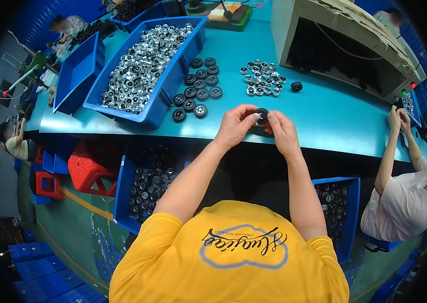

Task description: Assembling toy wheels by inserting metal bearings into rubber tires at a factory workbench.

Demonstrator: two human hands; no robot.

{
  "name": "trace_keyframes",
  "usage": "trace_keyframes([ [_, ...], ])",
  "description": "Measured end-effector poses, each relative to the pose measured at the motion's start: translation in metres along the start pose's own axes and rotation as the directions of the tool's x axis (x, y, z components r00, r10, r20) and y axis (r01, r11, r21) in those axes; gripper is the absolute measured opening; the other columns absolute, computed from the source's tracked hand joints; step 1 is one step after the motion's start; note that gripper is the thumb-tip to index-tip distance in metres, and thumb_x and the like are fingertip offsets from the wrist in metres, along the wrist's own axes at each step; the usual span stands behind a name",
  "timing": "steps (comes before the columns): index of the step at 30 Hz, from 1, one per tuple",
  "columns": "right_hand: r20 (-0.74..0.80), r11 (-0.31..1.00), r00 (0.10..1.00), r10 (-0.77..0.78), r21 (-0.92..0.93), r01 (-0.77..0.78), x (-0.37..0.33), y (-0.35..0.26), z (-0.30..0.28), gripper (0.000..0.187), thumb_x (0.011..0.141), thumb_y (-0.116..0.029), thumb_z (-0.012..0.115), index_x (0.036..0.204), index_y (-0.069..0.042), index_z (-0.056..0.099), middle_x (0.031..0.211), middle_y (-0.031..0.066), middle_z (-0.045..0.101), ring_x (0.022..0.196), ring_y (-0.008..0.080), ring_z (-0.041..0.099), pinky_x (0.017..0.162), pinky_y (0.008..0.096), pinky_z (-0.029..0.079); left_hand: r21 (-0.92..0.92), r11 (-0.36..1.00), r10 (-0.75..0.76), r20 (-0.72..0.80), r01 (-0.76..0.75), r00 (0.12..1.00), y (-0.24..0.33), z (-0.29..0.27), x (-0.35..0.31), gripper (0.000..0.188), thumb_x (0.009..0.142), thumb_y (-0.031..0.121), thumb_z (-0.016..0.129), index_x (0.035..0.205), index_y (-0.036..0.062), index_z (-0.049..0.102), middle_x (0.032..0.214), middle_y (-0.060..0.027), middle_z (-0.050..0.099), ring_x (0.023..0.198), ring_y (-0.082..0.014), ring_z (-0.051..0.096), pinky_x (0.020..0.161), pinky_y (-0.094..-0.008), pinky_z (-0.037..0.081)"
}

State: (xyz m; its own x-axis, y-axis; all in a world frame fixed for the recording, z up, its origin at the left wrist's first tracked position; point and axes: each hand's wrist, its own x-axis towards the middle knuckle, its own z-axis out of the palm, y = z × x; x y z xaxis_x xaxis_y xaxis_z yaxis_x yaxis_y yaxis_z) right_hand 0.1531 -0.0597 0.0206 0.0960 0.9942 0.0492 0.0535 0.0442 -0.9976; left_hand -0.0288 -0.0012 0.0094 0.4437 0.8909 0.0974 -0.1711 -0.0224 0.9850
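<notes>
Both my hands hold a small black toy-sized tyre (262,114) at the near edge of the turquoise table. My left hand (237,123) pinches it between thumb and fingers from the left. From the right, my right hand (283,132) grips it with the thumb on its face. Whether a hub sits inside the tyre is partly hidden by my thumbs. Beyond my hands lies a group of shiny silver wheel hubs (262,78), with a single black wheel (296,87) beside it. Several black wheels with hubs (201,93) lie in rows to the left.
A blue bin (159,112) heaped with silver hubs stands left on the turquoise table (213,129). A beige box-shaped housing (360,76) stands far right. Below the table, blue crates (122,197) hold black wheels. A co-worker (403,197) sits at the right; red stools (89,166) stand left.
</notes>
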Motion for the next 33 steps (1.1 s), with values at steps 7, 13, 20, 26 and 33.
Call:
trace_keyframes([
  [7,0.114,0.931,0.974,0.195,0.292,-0.220,0.003,0.000,0.005,0.036,0.111,-0.037,0.054,0.108,-0.004,0.069,0.096,0.0038,0.071,0.082,0.0104,0.064,0.071,0.0251,0.053,-0.119,0.992,-0.045,0.031,0.048,0.999,-0.001,-0.009,0.000,0.026,0.101,0.014,0.073,0.121,-0.0011,0.069,0.104,-0.0059,0.075,0.084,-0.0105,0.066,0.074,-0.0262,0.055],
  [13,0.196,0.845,0.952,0.235,0.443,-0.300,-0.003,-0.014,0.008,0.026,0.102,-0.030,0.071,0.111,-0.005,0.072,0.096,0.0002,0.070,0.084,0.0085,0.062,0.072,0.0248,0.054,-0.166,0.986,-0.013,-0.005,0.012,1.000,-0.003,-0.011,0.001,0.022,0.103,0.012,0.067,0.120,-0.0022,0.070,0.103,-0.0052,0.075,0.083,-0.0108,0.066,0.074,-0.0269,0.056],
  [20,0.129,0.827,0.967,0.219,0.502,-0.254,-0.001,0.003,0.008,0.023,0.096,-0.018,0.079,0.113,-0.002,0.075,0.096,0.0026,0.074,0.082,0.0103,0.067,0.073,0.0242,0.057,-0.073,0.997,0.038,0.016,-0.037,0.999,-0.002,-0.004,-0.003,0.031,0.105,0.011,0.064,0.134,0.0009,0.066,0.103,-0.0046,0.074,0.083,-0.0104,0.067,0.076,-0.0271,0.057],
  [26,-0.087,0.923,0.979,0.182,0.358,-0.140,-0.003,-0.004,0.015,0.020,0.092,-0.013,0.082,0.109,-0.002,0.078,0.092,0.0034,0.074,0.076,0.0085,0.067,0.068,0.0220,0.058,0.015,0.999,0.044,-0.002,-0.044,0.999,0.004,0.002,-0.009,0.025,0.105,0.011,0.065,0.126,-0.0006,0.072,0.102,-0.0042,0.074,0.083,-0.0104,0.065,0.075,-0.0263,0.055],
  [33,-0.114,0.952,0.984,0.137,0.290,-0.099,-0.002,0.000,0.016,0.020,0.091,-0.014,0.083,0.106,-0.001,0.078,0.089,0.0027,0.073,0.075,0.0086,0.066,0.067,0.0223,0.057,-0.021,0.998,0.063,0.037,-0.062,0.997,-0.001,-0.007,-0.002,0.015,0.100,0.013,0.073,0.104,-0.0010,0.075,0.106,-0.0034,0.067,0.083,-0.0097,0.062,0.074,-0.0255,0.053],
])
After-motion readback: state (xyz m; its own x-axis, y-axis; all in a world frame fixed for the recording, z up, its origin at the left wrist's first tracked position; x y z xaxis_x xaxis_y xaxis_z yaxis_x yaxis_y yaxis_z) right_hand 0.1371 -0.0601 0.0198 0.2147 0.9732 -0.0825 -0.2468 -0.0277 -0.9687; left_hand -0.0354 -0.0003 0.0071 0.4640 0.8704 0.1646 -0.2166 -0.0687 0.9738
